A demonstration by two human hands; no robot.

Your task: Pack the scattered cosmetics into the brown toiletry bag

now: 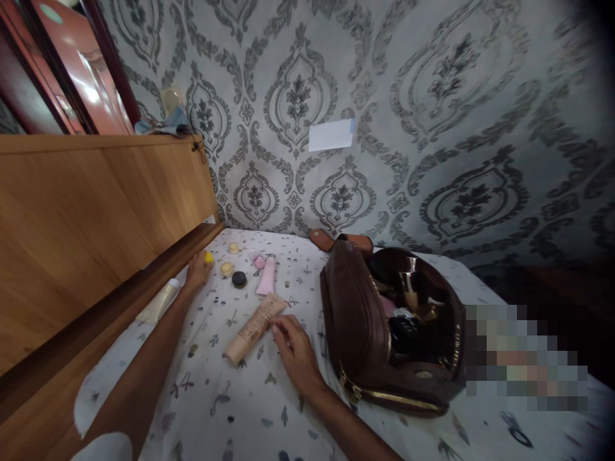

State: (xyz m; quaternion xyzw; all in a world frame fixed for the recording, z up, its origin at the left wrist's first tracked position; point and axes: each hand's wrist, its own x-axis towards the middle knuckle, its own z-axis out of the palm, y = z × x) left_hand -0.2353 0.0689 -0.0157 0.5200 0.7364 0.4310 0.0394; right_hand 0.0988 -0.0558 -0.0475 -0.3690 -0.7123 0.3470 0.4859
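Note:
My left hand (pixel 196 271) reaches to the wooden board, its fingers closed around a small yellow object (pixel 208 257); the exact kind is not clear. Beside that forearm lies a cream tube with a white cap (pixel 161 301). My right hand (pixel 296 351) has its fingers curled toward the thumb, with the fingertips at the edge of a beige cosmetic tube (pixel 252 333); whether they grip it cannot be seen. Around the hands lie two small cream-coloured round pots (pixel 227 269), a black-lidded jar (pixel 239 279), a pink tube (pixel 267 276) and a small pink item (pixel 259 261).
Right of my right hand stands an unzipped brown cosmetic bag (pixel 353 307) with bottles and other items inside. A brown strap or case (pixel 321 239) lies behind it. The patterned white sheet (pixel 206 390) meets a wooden bed board (pixel 96 211) and a papered wall (pixel 298 173).

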